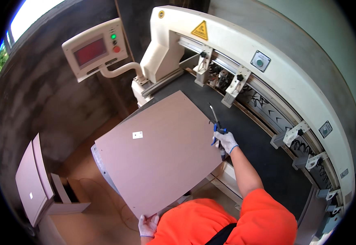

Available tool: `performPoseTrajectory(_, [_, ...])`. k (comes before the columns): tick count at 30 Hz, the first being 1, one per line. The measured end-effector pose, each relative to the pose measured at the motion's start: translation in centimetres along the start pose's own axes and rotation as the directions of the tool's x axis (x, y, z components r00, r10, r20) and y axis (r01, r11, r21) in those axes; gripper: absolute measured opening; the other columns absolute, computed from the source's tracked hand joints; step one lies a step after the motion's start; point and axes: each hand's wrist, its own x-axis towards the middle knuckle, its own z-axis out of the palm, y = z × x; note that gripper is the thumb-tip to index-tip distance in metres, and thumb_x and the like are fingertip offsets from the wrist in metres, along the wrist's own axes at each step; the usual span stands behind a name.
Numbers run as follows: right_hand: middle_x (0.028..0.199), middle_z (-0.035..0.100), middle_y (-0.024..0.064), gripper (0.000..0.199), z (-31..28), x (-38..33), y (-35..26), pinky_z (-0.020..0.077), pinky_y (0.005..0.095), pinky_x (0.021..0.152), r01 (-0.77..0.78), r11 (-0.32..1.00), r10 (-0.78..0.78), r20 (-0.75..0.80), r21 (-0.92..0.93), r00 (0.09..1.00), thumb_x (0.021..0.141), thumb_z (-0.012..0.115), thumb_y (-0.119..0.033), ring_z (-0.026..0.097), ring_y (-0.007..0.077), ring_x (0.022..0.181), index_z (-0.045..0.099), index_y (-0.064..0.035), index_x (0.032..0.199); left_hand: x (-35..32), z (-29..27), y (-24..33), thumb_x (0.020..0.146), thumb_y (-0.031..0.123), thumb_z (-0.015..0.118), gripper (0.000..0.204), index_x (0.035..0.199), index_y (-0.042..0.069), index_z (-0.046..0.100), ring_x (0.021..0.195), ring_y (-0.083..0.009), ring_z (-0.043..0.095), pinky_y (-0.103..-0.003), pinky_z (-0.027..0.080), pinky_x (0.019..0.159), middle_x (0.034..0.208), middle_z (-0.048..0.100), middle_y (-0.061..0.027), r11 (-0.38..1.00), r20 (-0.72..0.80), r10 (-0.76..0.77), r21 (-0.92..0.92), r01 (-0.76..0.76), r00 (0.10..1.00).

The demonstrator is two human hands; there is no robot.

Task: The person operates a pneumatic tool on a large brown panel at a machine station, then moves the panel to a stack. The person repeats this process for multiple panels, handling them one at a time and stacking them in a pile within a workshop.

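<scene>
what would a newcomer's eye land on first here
Probably the large pinkish-brown panel in the middle, with the left hand at its lower corner and the bright orange shirt just below. Then the blue-and-black air gun in the right hand, at the panel's right edge. Behind, a cream machine frame arches across the upper right.

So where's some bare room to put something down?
On the dark machine bed, between the right forearm and the row of clamps. A smaller patch lies between the pinkish board and the upper clamps. It's crowded at the board's right edge, where the right hand holds the blue-and-black air gun.
</scene>
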Motion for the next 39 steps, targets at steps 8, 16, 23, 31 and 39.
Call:
performPoseTrajectory(8, [0.072, 0.053, -0.0035, 0.024, -1.7, -8.2, 3.8, 0.0354, 0.0323, 0.046, -0.105, 0.938, 0.157, 0.135, -0.331, 0.978, 0.088, 0.084, -0.021, 0.045, 0.0101, 0.056, 0.064, -0.0110, 0.098, 6.4, 11.1, -3.2, 0.097, 0.021, 0.068, 0.036, 0.122, -0.005, 0.064, 0.100, -0.0229, 0.067, -0.043, 0.058, 0.087, 0.112, 0.069, -0.0101, 0.630, 0.009, -0.013, 0.777, 0.001, 1.000])
performPoseTrajectory(16, [0.067, 0.047, 0.0004, 0.028, -4.5, -0.3, 3.2, 0.0327, 0.0343, 0.034, -0.065, 0.971, 0.087, 0.085, -0.229, 0.993, 0.088, 0.080, -0.027, 0.043, 0.0144, 0.039, 0.058, -0.0136, 0.097, 11.6, 16.7, -10.7, 0.099, 0.023, 0.067, 0.035, 0.116, -0.008, 0.066, 0.087, -0.0248, 0.069, -0.041, 0.059, 0.078, 0.104, 0.070, -0.0120, 0.614, 0.105, 0.096, 0.776, -0.142, 0.990])
performPoseTrajectory(23, [0.064, 0.049, 0.0016, 0.027, -5.8, 2.6, 2.4, 0.0316, 0.0344, 0.033, -0.117, 0.978, 0.123, 0.023, -0.174, 0.992, 0.088, 0.080, -0.029, 0.046, 0.0157, 0.038, 0.061, -0.0111, 0.094, 12.6, 21.2, -10.9, 0.100, 0.024, 0.067, 0.039, 0.121, -0.009, 0.063, 0.087, -0.0332, 0.073, -0.049, 0.064, 0.062, 0.107, 0.070, -0.0173, 0.667, 0.029, -0.064, 0.745, 0.021, 0.998])
performPoseTrajectory(31, [0.062, 0.050, 0.0012, 0.025, -5.1, 3.8, 3.0, 0.0325, 0.0356, 0.033, -0.121, 0.980, 0.124, 0.008, -0.156, 0.992, 0.087, 0.081, -0.028, 0.047, 0.0159, 0.038, 0.064, -0.0102, 0.090, 14.6, 22.3, -8.3, 0.102, 0.024, 0.065, 0.045, 0.128, -0.012, 0.056, 0.100, -0.0354, 0.071, -0.056, 0.064, 0.075, 0.119, 0.066, -0.0193, 0.627, 0.017, -0.106, 0.777, 0.054, 0.994])
performPoseTrajectory(39, [0.068, 0.060, 0.0001, 0.018, -5.8, 3.4, 2.3, 0.0477, 0.0324, 0.049, 0.257, 0.920, -0.315, -0.170, -0.296, 0.934, 0.094, 0.071, -0.025, 0.057, 0.0137, 0.053, 0.061, -0.0099, 0.096, 15.8, 23.0, -8.1, 0.099, 0.025, 0.068, 0.043, 0.125, -0.008, 0.060, 0.098, -0.0339, 0.071, -0.057, 0.064, 0.072, 0.115, 0.067, -0.0176, 0.645, 0.049, -0.123, 0.763, 0.042, 0.991])
